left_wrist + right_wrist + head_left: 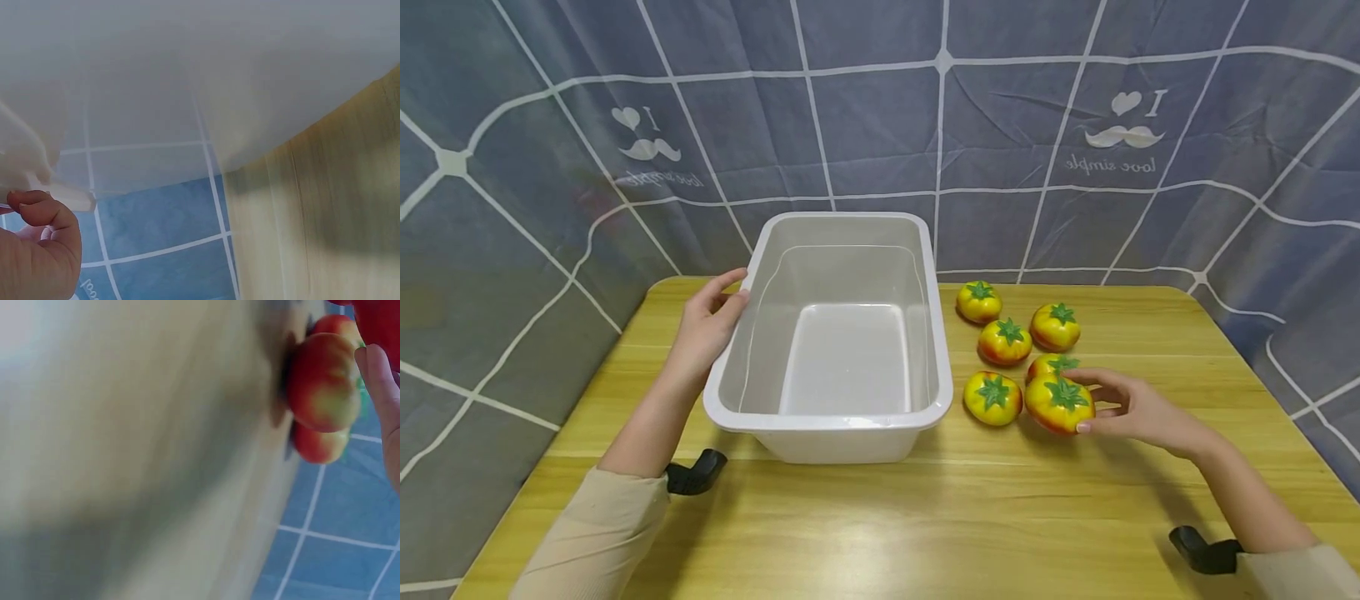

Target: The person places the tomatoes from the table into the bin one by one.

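Note:
A pale grey plastic tub, with nothing inside it, stands on the wooden table. My left hand grips its left rim. In the left wrist view, thumb and fingers pinch the rim's edge, and the tub's outer wall fills the upper part. Right of the tub, my right hand holds a yellow-red tomato with a green leafy top, thumb at its near side and fingers behind. This tomato partly hides another tomato behind it. A tomato lies just to its left.
Farther back on the table lie three more tomatoes: one at the back, one in the middle, one to the right. A grey-blue curtain with white lines hangs behind the table and at both sides.

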Motion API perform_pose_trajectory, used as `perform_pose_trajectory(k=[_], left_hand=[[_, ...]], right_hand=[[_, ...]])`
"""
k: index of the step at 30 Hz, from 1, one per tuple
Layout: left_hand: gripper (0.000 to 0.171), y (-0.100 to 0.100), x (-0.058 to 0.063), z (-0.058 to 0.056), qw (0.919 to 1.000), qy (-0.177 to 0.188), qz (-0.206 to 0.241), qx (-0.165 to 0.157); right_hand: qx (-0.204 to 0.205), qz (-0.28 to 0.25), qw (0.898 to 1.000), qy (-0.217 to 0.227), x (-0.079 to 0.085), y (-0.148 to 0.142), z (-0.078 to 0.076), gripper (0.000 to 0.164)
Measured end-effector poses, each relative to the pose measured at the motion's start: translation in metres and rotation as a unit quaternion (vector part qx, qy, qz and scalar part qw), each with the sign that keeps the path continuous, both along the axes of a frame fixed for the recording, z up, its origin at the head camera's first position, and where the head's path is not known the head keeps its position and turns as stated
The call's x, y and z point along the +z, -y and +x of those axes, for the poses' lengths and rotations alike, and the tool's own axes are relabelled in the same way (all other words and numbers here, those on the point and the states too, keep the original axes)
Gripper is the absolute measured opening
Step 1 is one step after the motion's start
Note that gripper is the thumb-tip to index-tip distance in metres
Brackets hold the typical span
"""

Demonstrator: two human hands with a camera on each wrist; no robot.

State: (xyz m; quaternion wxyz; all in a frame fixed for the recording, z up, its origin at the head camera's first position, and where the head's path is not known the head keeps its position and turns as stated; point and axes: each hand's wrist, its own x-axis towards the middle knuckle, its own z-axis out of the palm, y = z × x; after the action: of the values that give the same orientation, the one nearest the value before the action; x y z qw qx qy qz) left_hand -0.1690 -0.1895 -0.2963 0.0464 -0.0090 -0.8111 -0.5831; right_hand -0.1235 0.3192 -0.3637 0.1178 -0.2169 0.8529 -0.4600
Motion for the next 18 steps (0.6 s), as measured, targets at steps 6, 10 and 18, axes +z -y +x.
perform_pose_trajectory(k=[6,10,18], left_hand=[[0.050,-0.001,0.000,-0.001,0.9999,0.008,0.012,-0.001],[0.050,-0.002,-0.001,0.000,0.9997,0.009,0.021,0.004],[0.051,-0.002,0.001,0.001,0.9992,0.020,0.035,0.007]], right_hand=[[0.012,0.003,1.000,-0.002,0.019,0.006,-0.013,0.058],[0.027,0.002,1.000,-0.008,0.033,0.015,-0.023,0.059],[0.082,-0.030,0.995,-0.038,0.069,0.039,-0.048,0.058]])
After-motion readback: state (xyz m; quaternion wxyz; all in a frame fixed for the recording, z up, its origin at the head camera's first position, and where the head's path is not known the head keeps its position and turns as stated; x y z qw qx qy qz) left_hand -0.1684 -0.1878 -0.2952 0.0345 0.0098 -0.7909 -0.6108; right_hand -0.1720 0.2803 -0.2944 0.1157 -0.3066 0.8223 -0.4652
